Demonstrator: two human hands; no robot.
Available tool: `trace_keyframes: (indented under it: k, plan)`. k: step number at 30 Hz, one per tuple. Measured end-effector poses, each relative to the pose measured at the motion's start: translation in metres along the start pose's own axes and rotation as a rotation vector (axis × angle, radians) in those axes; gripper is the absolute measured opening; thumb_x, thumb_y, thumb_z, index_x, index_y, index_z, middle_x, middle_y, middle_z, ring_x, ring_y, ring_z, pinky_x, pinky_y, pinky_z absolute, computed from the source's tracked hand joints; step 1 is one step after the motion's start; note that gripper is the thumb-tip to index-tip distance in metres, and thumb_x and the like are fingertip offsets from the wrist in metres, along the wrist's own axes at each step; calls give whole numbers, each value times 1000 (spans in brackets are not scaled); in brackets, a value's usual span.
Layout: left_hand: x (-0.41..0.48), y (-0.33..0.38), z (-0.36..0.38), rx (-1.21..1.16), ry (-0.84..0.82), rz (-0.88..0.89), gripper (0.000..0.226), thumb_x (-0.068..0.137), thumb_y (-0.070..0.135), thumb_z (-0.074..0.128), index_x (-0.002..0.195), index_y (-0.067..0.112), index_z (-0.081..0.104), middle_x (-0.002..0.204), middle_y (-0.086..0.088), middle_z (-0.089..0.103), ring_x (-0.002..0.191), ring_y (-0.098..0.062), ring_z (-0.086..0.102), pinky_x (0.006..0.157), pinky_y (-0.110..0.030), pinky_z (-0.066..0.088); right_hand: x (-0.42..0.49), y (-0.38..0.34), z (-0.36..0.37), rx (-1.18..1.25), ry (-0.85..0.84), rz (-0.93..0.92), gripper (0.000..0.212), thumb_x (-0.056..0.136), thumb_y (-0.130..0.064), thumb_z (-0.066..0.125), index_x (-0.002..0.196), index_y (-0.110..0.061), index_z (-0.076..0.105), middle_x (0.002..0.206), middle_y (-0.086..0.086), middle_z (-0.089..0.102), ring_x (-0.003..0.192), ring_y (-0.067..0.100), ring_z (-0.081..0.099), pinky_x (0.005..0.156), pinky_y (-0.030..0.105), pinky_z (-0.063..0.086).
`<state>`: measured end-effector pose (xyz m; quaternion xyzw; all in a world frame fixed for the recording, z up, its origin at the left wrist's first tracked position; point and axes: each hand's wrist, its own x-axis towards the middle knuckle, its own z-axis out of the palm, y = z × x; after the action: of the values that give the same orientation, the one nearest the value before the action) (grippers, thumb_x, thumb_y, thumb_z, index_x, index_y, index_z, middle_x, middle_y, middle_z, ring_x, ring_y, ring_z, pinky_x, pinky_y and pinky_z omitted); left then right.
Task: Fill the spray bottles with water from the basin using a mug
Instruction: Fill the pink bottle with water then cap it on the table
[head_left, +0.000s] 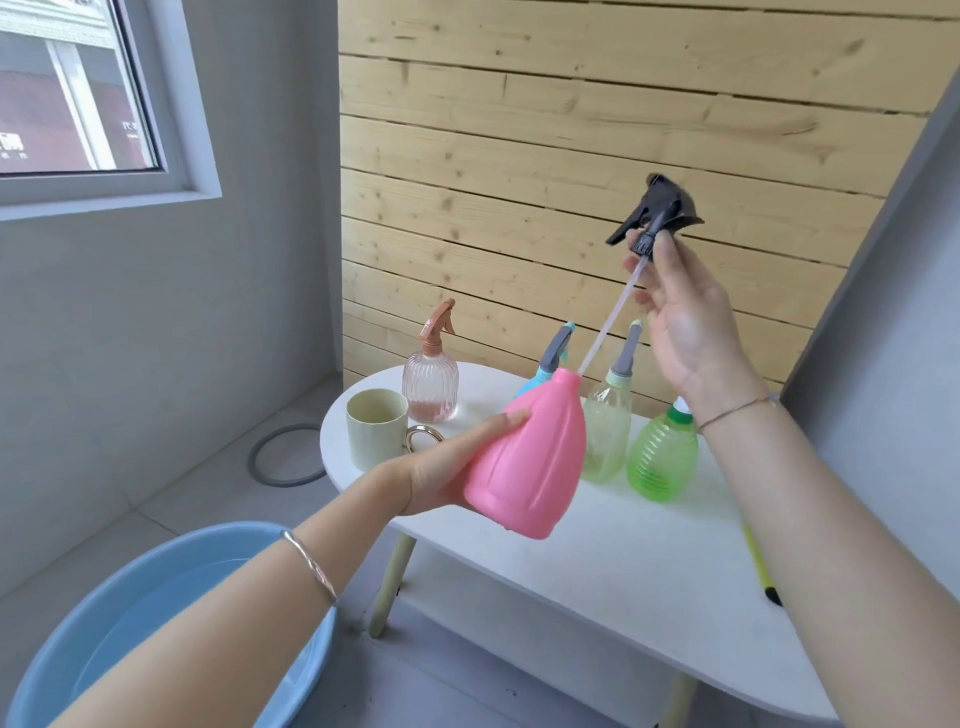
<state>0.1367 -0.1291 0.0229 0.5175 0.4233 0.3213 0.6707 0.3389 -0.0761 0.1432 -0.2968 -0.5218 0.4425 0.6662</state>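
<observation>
Pink spray bottle (524, 457) gripped in left hand (441, 467), fingers wrapped around body, tilted above worktop (597, 561). Black trigger head (657, 215) pinched by right hand (685, 322) fingers, dip tube partly withdrawn. Mug (375, 428) upright on worktop; blue basin (156, 634) on floor.
</observation>
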Motion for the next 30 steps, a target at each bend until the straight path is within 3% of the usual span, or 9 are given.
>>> trace_keyframes:
  k: [4,8,12,18,22,26,30]
  plan:
    - [-5,-11,-12,166,86,8,72,57,71,68,119,38,59,117,2,71,108,-17,69,100,-43,52,5,10,-11,-227,13,-63,10,91,-20,64,100,-21,61,91,-10,70,84,0,66,77,14,44]
    - [-13,-26,-23,161,159,45,69,59,71,68,120,41,58,117,3,71,108,-17,69,100,-44,52,-21,63,-23,-480,-163,84,19,84,-12,72,101,-14,65,90,-7,72,79,-1,66,74,12,47]
    - [-26,-43,-38,118,231,69,76,60,69,69,128,38,55,120,2,70,109,-18,68,98,-44,53,-62,136,-44,-689,-300,246,19,75,-18,80,90,-24,69,90,-6,73,82,9,66,80,27,45]
    - [-47,-58,-57,122,286,60,74,59,69,69,125,39,57,117,5,72,107,-15,69,94,-39,55,-90,195,-60,-744,-324,375,17,78,-20,79,93,-16,72,83,-6,72,78,14,59,67,11,37]
    - [-55,-67,-64,104,304,62,72,62,67,70,127,39,56,119,3,71,108,-17,68,93,-40,55,-91,212,-59,-781,-345,401,16,77,-23,80,90,-18,72,86,-7,71,78,16,57,72,20,42]
    - [-63,-75,-69,98,317,60,70,62,62,73,126,39,56,117,6,71,107,-15,69,84,-35,56,-88,207,-54,-953,-361,336,16,76,-31,79,83,-24,67,83,-18,64,83,11,55,79,23,40]
    - [-75,-81,-79,95,356,42,76,58,59,76,127,36,55,117,5,71,105,-13,69,83,-32,57,-84,205,-35,-1159,-370,2,15,82,-33,72,85,-20,65,87,-12,59,92,15,56,83,31,38]
